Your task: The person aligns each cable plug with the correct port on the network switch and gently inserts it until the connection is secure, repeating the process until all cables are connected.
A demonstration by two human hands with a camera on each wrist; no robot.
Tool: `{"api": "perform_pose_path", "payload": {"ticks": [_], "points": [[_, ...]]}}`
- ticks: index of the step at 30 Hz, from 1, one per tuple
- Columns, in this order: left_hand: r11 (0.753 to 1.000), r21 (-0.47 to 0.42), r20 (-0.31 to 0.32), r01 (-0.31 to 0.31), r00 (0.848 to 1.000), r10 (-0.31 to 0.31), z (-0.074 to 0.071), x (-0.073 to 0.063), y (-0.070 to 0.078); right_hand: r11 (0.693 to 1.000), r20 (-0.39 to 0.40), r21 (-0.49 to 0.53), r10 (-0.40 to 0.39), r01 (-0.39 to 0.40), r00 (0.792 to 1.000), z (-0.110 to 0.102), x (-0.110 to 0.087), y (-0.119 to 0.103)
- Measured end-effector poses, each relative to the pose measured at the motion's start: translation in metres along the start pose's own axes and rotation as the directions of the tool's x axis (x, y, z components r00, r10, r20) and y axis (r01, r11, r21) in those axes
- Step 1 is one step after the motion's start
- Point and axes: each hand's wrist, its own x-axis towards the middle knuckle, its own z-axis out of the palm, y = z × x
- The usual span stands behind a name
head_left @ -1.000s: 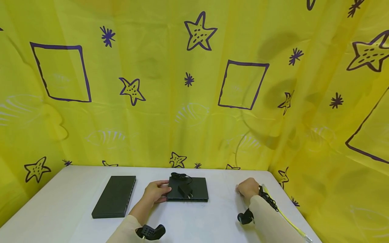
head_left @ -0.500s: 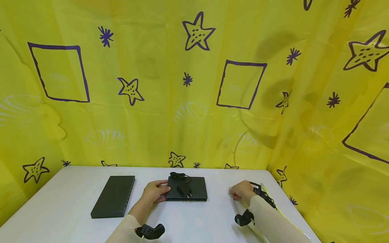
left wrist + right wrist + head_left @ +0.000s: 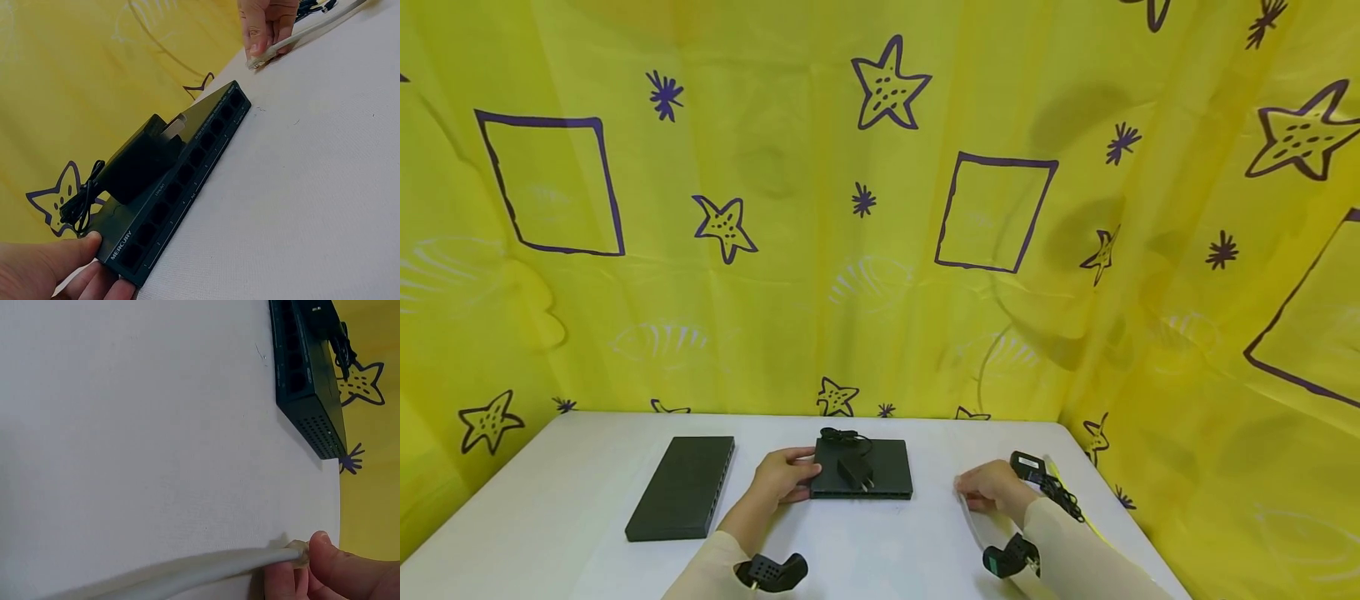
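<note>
Network switch (image 3: 891, 467) — lies near the middle of the tabletop's (image 3: 535, 542) far edge, with a row of ports facing the near edge and MERCURY lettered at the left end. Clamped at that left end by the left hand (image 3: 784, 475), with thumb on top and fingers curled around the side. On top, a black power adapter (image 3: 854, 471), with prongs toward the near edge and a bundled lead (image 3: 844, 435) at the switch's back. Over to the right hand (image 3: 998, 485): pinches the clear plug (image 3: 299, 551) of a white cable (image 3: 206, 575), well apart from the switch, on the side of the tabletop's right edge. Trails back toward the near edge, that cable. Along the right edge, a second adapter (image 3: 1028, 467) with coiled lead, just beside a yellow cable (image 3: 1052, 467). Toward the left edge, another flat black box (image 3: 682, 488), set aslant. Behind the far edge, a yellow curtain (image 3: 782, 317) with starfish.
</note>
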Motion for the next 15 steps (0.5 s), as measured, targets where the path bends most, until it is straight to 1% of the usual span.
{"api": "perform_pose_path", "payload": {"ticks": [6, 10, 15], "points": [[1.0, -0.008, 0.002, 0.001, 1.0, -0.001, 0.0, -0.001, 0.0, 0.999, 0.037, 0.034, -0.015, 0.014, 0.999, 0.009, -0.012, -0.001], [1.0, -0.015, -0.003, -0.003, 1.0, 0.003, 0.0, -0.002, 0.0, 0.997, 0.049, 0.072, -0.029, 0.025, 0.998, 0.015, -0.016, -0.001], [1.0, -0.014, -0.004, -0.007, 1.0, 0.007, 0.0, -0.002, 0.0, 0.991, 0.045, 0.119, -0.065, 0.06, 0.997, 0.023, -0.021, 0.001]]}}
